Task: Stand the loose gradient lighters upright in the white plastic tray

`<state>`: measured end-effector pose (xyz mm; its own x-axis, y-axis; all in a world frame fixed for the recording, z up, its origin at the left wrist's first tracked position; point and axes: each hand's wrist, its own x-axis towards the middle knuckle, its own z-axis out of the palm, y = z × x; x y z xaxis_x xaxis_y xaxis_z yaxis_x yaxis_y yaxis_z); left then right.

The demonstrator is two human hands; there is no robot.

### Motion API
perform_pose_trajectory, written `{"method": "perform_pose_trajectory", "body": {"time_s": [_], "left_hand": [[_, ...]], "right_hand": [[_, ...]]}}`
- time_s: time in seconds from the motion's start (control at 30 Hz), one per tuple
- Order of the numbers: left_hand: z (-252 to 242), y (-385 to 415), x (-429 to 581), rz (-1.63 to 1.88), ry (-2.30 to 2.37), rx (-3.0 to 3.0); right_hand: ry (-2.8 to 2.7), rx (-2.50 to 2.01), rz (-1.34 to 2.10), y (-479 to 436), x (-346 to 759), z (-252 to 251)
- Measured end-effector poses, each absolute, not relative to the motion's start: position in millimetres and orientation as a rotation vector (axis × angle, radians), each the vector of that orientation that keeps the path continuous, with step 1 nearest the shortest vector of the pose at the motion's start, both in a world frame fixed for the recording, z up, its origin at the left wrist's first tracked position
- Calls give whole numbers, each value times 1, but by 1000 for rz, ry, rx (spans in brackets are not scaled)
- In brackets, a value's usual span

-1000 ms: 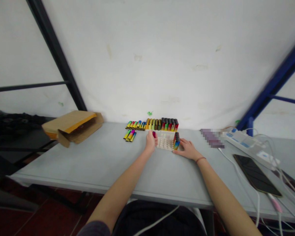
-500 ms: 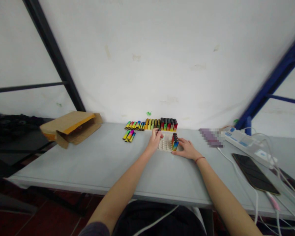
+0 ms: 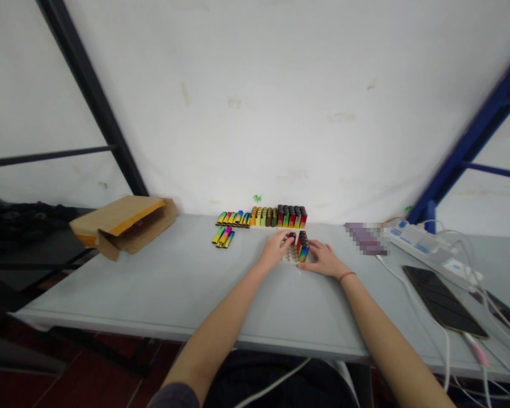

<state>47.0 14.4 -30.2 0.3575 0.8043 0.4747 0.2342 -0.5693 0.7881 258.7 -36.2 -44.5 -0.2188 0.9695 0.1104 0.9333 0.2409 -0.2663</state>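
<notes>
A white slotted tray [image 3: 292, 256] lies on the grey table [image 3: 161, 283] between my hands. Several colourful lighters [image 3: 303, 245] stand upright in its right column. My left hand [image 3: 276, 249] covers the tray's left part, its fingers pinched on a dark-topped lighter [image 3: 292, 236] held upright next to that column. My right hand [image 3: 323, 258] rests against the tray's right side with fingers curled on its edge. A row of lighters [image 3: 280, 216] stands at the wall. More lighters [image 3: 224, 235] lie flat to the left.
An open cardboard box [image 3: 121, 225] lies at the table's left rear. A power strip [image 3: 429, 248], white cables and a dark phone [image 3: 444, 306] are at the right. Black and blue frame bars rise on either side of the white wall.
My left hand carried a lighter from the tray's left side rightwards across the tray, up to the standing column. My right hand stayed on the tray's right edge.
</notes>
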Motion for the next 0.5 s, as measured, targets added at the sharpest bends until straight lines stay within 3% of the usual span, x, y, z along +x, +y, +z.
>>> {"method": "perform_pose_trajectory", "body": {"time_s": [0.23,0.5], "left_hand": [[-24,8,50,1195,971,1918],[-17,-1,42,1084,1239,2297]], "right_hand": [[-2262,-1773,198,-36,259,-46],[-2254,-1789,213,-37,259,-44]]}}
